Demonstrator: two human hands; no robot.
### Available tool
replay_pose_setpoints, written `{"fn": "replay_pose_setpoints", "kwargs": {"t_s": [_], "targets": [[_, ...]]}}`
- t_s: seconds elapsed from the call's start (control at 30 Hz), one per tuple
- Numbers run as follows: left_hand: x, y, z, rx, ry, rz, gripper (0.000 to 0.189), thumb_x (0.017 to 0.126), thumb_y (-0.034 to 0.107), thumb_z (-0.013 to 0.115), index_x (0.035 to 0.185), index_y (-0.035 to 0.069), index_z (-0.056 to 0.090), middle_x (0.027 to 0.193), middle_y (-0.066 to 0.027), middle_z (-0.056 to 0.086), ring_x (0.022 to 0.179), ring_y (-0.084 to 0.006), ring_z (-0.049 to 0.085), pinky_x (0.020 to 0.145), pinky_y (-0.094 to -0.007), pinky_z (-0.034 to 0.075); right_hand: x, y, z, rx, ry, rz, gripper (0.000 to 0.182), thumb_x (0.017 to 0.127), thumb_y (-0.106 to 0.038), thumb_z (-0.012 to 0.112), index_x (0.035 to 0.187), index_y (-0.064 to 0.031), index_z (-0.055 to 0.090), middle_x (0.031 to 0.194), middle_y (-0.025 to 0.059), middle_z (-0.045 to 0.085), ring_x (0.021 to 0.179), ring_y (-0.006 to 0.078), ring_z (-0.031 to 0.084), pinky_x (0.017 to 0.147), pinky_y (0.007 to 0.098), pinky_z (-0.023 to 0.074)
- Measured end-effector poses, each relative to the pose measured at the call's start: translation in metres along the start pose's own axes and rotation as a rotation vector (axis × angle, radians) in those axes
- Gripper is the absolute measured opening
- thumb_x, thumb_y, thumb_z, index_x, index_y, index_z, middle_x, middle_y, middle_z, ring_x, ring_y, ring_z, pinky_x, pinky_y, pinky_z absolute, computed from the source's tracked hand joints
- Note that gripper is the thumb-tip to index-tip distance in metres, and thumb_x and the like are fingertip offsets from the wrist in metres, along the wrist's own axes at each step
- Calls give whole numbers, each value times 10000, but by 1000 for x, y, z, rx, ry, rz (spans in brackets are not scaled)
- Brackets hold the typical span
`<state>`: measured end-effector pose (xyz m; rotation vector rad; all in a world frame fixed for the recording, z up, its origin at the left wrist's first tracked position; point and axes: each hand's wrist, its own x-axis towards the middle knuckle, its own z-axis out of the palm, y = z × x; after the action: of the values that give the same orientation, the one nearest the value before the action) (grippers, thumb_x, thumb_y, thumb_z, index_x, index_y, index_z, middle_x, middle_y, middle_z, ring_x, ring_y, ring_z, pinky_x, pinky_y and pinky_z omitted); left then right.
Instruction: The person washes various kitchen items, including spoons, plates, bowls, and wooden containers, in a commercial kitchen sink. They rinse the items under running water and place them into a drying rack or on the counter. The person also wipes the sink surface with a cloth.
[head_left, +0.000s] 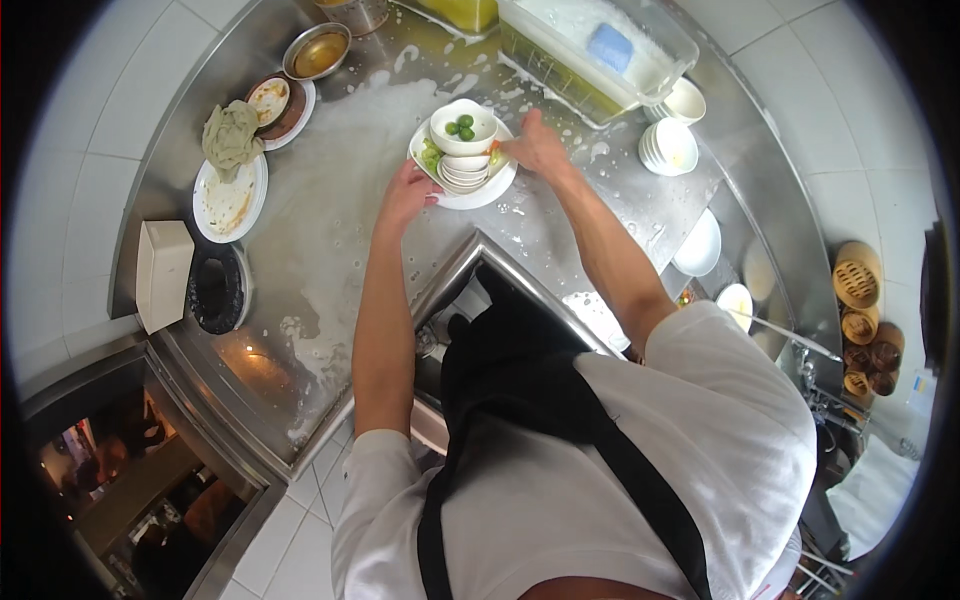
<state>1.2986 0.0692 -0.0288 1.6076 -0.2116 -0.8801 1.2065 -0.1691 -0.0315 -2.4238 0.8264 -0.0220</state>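
On the wet steel counter before me is a white plate (491, 193) with a smaller dish on top of it. That dish carries a white bowl (463, 141) holding several small green citrus fruits (465, 127), a tilted stack of small white bowls (462, 174), and scraps of lettuce (430, 156) and orange food. My left hand (406, 193) is at the plate's left edge, with the fingertips against the rim. At the right side my right hand (537, 144) touches the dish near the orange scraps, its fingers partly hidden and one raised.
A clear plastic tub (574, 82) of sudsy liquid with a blue sponge (610, 48) stands behind, right. Stacked white bowls (669, 148) sit right. Soiled plates (231, 196), a crumpled cloth (231, 136) and a metal bowl (318, 52) line the left. The counter's raised corner (477, 241) is nearest me.
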Motion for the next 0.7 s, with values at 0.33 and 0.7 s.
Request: {"fn": "replay_pose_setpoints", "kwargs": {"t_s": [0.33,0.7], "targets": [[18,-8,57,1066,373,248,453,671,301,760,1042,95,601,1048,-113,549,973,-316,563,827,-440,459,-29,27,-68,514,-174,109,315,855,-239,513,958,31,639,652,130,619,507,178,587,550,322,477],[-274,-53,-48,-11,1268,526,107,735,-34,510,838,-9,519,864,-92,564,797,-192,522,757,-319,444,-94,170,-51,547,124,324,370,883,-312,559,840,53,605,569,70,553,470,167,500,477,326,421]]}}
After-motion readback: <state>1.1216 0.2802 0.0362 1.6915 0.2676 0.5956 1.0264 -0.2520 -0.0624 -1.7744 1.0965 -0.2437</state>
